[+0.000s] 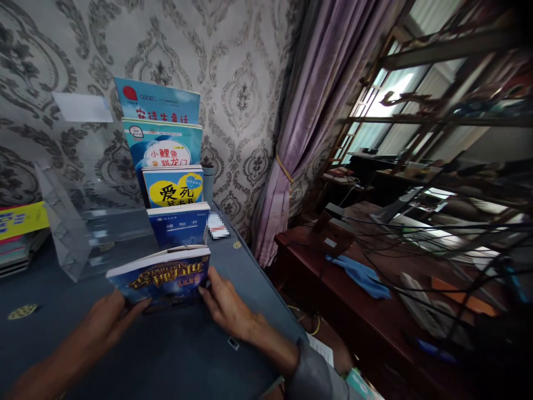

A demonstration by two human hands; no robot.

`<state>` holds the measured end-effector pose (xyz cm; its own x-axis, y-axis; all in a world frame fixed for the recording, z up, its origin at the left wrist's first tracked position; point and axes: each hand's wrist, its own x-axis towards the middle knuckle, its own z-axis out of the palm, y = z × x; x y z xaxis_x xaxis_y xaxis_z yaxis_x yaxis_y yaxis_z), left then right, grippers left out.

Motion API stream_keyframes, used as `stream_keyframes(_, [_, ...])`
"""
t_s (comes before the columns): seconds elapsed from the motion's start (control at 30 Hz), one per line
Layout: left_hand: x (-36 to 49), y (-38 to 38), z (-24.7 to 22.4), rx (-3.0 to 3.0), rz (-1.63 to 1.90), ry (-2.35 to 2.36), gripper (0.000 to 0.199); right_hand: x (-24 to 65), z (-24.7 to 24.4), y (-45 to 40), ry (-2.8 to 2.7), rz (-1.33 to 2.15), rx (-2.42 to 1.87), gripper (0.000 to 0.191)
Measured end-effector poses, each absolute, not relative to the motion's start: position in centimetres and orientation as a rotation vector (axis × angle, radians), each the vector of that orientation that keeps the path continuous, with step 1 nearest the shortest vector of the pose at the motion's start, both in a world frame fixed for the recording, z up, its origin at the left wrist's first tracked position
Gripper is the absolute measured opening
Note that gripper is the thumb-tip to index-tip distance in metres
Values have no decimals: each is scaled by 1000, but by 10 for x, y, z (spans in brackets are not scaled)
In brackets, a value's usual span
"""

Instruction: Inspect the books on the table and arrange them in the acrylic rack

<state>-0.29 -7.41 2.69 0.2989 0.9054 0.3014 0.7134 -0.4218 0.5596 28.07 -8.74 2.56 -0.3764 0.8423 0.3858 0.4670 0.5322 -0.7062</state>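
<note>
A thick dark blue book (175, 280) with gold lettering stands almost upright at the front of a row of books, slightly tilted. My left hand (112, 314) grips its lower left corner, thumb across the front cover. On the book's right edge, my right hand (227, 305) is closed, its far fingers hidden behind. Just behind stands a blue booklet (179, 225). Farther back rise a blue book with a yellow heart (172, 189), a teal book with a white oval (164, 145) and a light blue book (160, 103). A clear acrylic rack (66, 228) shows at their left.
The books stand on a dark blue-grey tabletop (166, 355). A yellow-covered book (25, 219) tops a pile at far left. A grey cylinder (208, 180) and a blurred white packet (217, 226) sit behind right. Right of the table is a reddish-brown desk (303, 261) with cables and a blue cloth (362, 275).
</note>
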Motion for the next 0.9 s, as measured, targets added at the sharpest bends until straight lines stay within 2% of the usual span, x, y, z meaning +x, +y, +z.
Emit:
stream_keyframes(0.33, [21,-44,56,2372,977,1335,32,295,39,-49,-2025,548,-1031,21])
stream_keyframes(0.47, [25,-11,83,2546,976,1384,29,298,60,-6,-1989,436,-951,26])
stream_keyframes(0.7, [28,30,125,2629,1035,1531,22,290,88,49,-1909,298,-844,19])
stream_keyframes(0.9, [31,38,123,2583,1016,1538,38,286,76,62,-1880,336,-908,16])
